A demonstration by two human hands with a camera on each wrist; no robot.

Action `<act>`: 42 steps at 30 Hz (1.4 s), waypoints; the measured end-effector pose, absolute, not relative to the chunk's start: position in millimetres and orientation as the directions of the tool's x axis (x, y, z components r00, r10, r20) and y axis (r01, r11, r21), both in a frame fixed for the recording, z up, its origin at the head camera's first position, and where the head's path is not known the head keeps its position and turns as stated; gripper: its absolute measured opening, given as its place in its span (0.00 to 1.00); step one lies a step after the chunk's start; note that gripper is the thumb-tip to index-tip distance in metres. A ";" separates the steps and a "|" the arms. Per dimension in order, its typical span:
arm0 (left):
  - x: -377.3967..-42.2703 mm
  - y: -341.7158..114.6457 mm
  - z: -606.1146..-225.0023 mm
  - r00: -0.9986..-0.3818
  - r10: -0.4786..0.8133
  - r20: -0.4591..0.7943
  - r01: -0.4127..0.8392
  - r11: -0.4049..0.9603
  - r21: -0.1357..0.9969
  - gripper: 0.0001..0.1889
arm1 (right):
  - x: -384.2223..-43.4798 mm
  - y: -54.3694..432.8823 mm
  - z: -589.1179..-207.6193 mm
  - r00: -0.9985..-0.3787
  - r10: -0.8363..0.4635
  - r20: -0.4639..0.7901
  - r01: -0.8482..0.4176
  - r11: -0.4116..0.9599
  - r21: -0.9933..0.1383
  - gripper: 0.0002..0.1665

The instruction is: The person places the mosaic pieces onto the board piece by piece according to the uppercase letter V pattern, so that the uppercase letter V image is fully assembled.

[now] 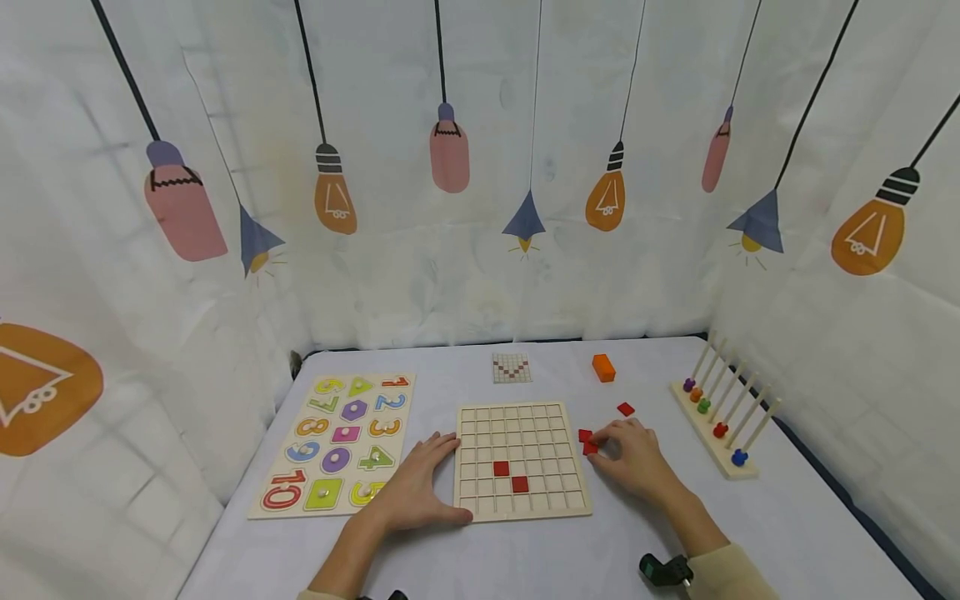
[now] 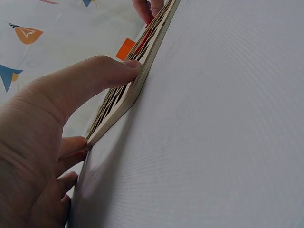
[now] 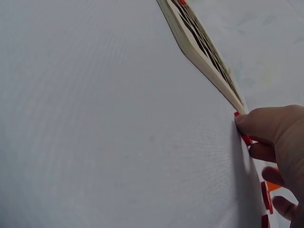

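A wooden grid board lies at the middle of the table, with one red tile and another red tile in its cells. My left hand rests along the board's left side, thumb over the near left corner and fingers spread toward the far end. In the left wrist view the thumb lies on the frame's edge. Just off the board's right edge, my right hand pinches a red tile between thumb and forefinger. Another loose red tile is right beside its fingertips.
A small pattern card lies behind the board, and an orange block sits at back right, with a red tile nearer. A number puzzle board lies at left. At right stands a peg rack with coloured beads.
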State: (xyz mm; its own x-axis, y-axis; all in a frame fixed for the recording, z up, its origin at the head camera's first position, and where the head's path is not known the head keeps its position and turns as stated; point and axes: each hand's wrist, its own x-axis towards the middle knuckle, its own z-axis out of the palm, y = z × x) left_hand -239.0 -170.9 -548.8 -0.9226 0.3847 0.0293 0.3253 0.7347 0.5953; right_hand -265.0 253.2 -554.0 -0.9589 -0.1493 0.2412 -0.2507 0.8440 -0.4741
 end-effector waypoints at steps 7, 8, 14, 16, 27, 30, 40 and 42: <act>-240.0 -171.8 -551.3 -0.921 0.387 0.030 0.329 0.736 0.592 0.67 | -264.1 252.1 -554.1 -0.956 -0.154 0.249 -0.259 0.839 -0.479 0.11; -240.2 -171.9 -551.6 -0.921 0.387 0.030 0.328 0.736 0.592 0.67 | -263.8 252.1 -554.3 -0.956 -0.153 0.251 -0.260 0.836 -0.482 0.11; -240.9 -171.9 -551.3 -0.922 0.387 0.025 0.327 0.740 0.588 0.67 | -261.8 252.3 -555.0 -0.951 -0.155 0.266 -0.273 0.825 -0.495 0.13; -241.0 -171.7 -550.9 -0.920 0.390 0.028 0.331 0.738 0.588 0.67 | -260.5 252.4 -554.8 -0.948 -0.158 0.275 -0.279 0.825 -0.491 0.13; -241.9 -171.6 -551.1 -0.918 0.395 0.029 0.335 0.736 0.589 0.67 | -256.0 255.3 -550.9 -0.954 -0.183 0.237 -0.280 0.823 -0.494 0.13; -241.8 -171.5 -551.1 -0.919 0.393 0.029 0.334 0.736 0.589 0.67 | -256.2 255.9 -549.3 -0.960 -0.195 0.200 -0.270 0.828 -0.491 0.13; -241.2 -172.0 -551.3 -0.919 0.393 0.031 0.334 0.735 0.590 0.67 | -256.4 251.4 -546.1 -0.970 -0.190 0.151 -0.241 0.824 -0.513 0.11; -241.2 -172.2 -551.2 -0.919 0.393 0.030 0.333 0.736 0.590 0.68 | -256.2 250.2 -545.5 -0.969 -0.191 0.156 -0.245 0.821 -0.516 0.11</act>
